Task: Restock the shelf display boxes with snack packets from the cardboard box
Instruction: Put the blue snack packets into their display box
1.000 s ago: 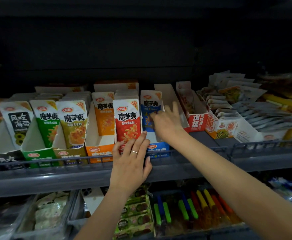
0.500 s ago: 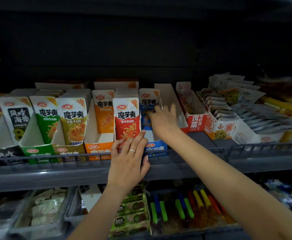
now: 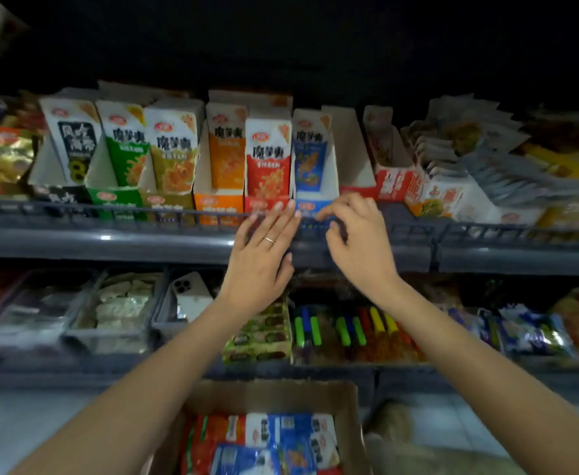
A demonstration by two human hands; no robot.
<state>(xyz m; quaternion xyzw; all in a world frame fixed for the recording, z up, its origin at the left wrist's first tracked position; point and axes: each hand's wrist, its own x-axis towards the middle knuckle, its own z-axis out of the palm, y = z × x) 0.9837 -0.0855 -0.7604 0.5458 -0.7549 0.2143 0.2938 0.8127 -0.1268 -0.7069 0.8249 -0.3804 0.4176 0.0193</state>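
Blue packet (image 3: 310, 156) upright, facing out, left hand (image 3: 264, 255), right hand (image 3: 358, 241) just below

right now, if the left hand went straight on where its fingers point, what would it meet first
Likely the red box front, beside the blue box; the left hand has fingertips over the rail, depth unclear.

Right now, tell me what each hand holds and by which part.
Nothing: the left hand lies flat against the rail; the right hand hangs loosely curled at the blue box.
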